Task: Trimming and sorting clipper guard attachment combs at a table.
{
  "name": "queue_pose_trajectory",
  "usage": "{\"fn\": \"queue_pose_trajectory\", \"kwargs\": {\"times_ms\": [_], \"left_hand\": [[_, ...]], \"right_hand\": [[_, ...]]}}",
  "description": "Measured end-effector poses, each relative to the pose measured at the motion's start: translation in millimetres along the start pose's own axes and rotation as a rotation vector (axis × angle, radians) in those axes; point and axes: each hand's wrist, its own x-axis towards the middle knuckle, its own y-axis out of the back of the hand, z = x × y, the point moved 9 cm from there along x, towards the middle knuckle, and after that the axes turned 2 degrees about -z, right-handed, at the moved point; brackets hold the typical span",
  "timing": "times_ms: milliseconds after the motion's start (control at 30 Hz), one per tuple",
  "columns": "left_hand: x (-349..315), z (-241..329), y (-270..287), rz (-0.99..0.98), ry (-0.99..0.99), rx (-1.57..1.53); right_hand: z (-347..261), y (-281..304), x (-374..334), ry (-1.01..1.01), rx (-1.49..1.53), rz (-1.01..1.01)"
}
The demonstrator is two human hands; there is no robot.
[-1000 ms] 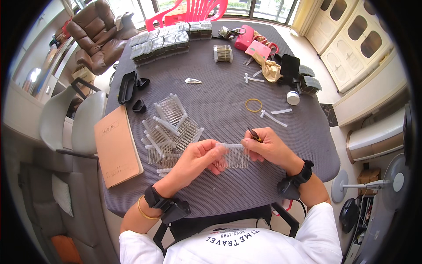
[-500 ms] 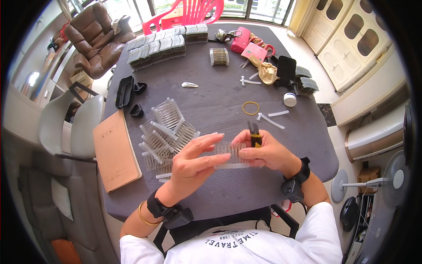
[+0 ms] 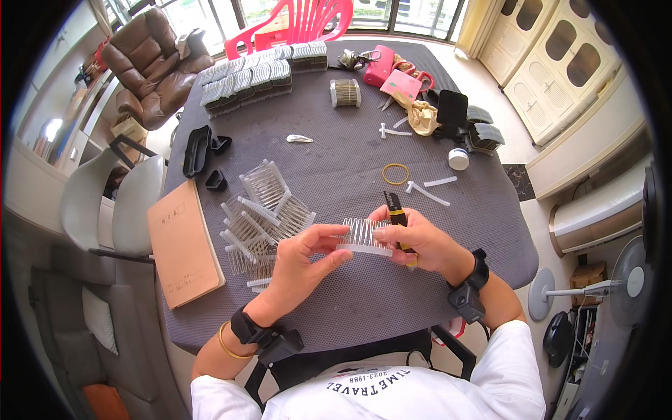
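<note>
Between my hands is a clear hair comb (image 3: 364,248) with a plastic bar along the near side and wire-like teeth pointing away from me. My right hand (image 3: 423,241) grips the comb's right part with thumb and fingers. Tucked in the same hand is a black-and-yellow utility knife (image 3: 396,210), its tip toward me below the fingers. At the comb's left end, the thumb and fingers of my left hand (image 3: 308,255) close around it. Left of that hand lies a loose heap of similar combs (image 3: 269,203), several of them overlapping.
A tan notebook (image 3: 183,245) lies at the left, with black plastic trays (image 3: 198,150) beyond it. Far left stand long rows of stacked combs (image 3: 245,87). A yellow rubber band (image 3: 395,174), clear plastic strips (image 3: 428,194), a white jar (image 3: 458,159) and scissors (image 3: 386,103) occupy the right side.
My left fingers have drawn in from spread above the comb to its left end. The comb's bar has tilted, and the knife in my right hand shows more of its length.
</note>
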Motion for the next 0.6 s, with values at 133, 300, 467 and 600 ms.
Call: {"fn": "queue_pose_trajectory", "kwargs": {"times_ms": [133,300,467,600], "left_hand": [[-0.4,1.3,0.2,-0.006,0.042,-0.014],[-1.4,-1.4,-1.0,-0.059,-0.016,0.021],[-1.8,-1.2,-1.5,-0.052,0.001,0.046],[-2.9,-4.2,-0.5,-0.036,0.013,0.019]], "right_hand": [[1.0,1.9,1.9,0.018,-0.027,-0.020],[3.8,-0.9,1.3,-0.016,-0.051,-0.025],[4.6,-0.4,0.4,-0.026,-0.036,-0.024],[4.8,-1.6,0.1,-0.033,-0.039,-0.047]]}}
